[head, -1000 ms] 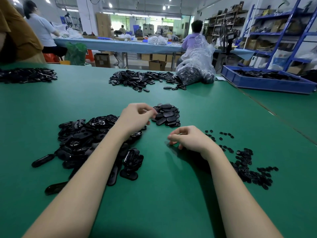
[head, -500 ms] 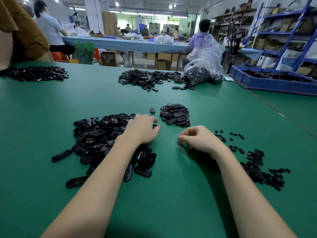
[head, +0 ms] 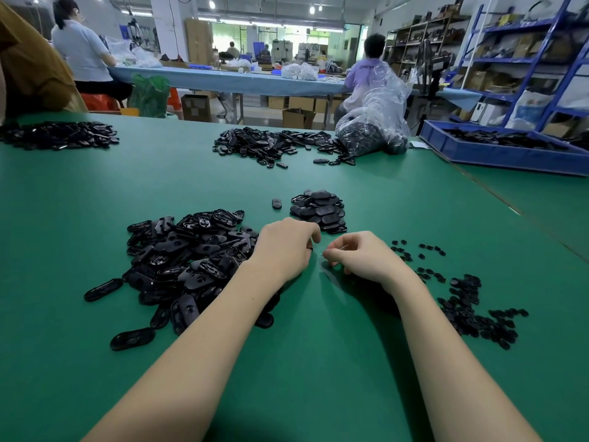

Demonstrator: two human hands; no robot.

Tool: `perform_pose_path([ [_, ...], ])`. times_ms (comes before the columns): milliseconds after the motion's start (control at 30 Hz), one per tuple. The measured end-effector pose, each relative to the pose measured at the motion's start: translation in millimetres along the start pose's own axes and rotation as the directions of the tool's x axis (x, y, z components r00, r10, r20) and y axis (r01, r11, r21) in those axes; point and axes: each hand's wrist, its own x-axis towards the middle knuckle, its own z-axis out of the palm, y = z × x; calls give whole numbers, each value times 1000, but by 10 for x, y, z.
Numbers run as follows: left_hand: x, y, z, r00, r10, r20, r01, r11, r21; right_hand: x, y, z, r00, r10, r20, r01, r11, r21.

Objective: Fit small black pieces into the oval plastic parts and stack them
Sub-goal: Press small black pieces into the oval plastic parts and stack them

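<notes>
Fitting step: left hand (head: pixel 285 247) curled, apparently gripping an oval part, right hand (head: pixel 360 256) curled, contents unseen; next, press piece in.

Two bare hands were over the green counter (head: pixel 318 362): a left hand (head: pixel 282 250) and a right hand (head: pixel 363 256). Five heaps of black plastic lay on it: one large loose pile of black oval plastic parts (head: pixel 188 263), one small stack of finished oval parts (head: pixel 320 210), one scatter of small black pieces (head: pixel 465 304), one far middle pile of oval parts (head: pixel 274 145) and one far left pile (head: pixel 57 135). One single oval part (head: pixel 276 203) lay apart. There was one clear plastic bag (head: pixel 376 122) and one blue plastic tray (head: pixel 503 151). The pieces in each heap were too many to count
</notes>
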Motion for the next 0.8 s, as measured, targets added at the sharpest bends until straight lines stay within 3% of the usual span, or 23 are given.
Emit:
perform_pose_path([
  [100,-8,54,38,998,21,-64,-24,998,-56,-15,-11,-17,1000,-13,-15,13,999,40],
  [200,14,95,37,992,-87,-93,51,942,-331,-30,-7,-48,997,-17,-80,24,995,94],
  [300,53,109,8,976,-207,-61,116,740,-662,-48,-27,-83,992,-5,-127,27,984,175],
  [367,55,116,-27,962,-269,48,186,519,-834,-78,-55,-99,995,0,-100,26,966,259],
  [433,44,127,-61,952,-273,137,229,341,-912,-104,-78,-118,995,-19,-98,48,951,305],
  [467,40,128,-74,952,-263,158,238,309,-921,-112,-84,-129,993,-32,-116,67,947,313],
  [667,11,127,-84,957,-202,211,259,255,-932,-124,-80,-216,990,-51,-129,92,939,331],
  [800,10,122,-40,948,-234,216,285,323,-903,-77,54,-321,938,36,-346,15,989,144],
])
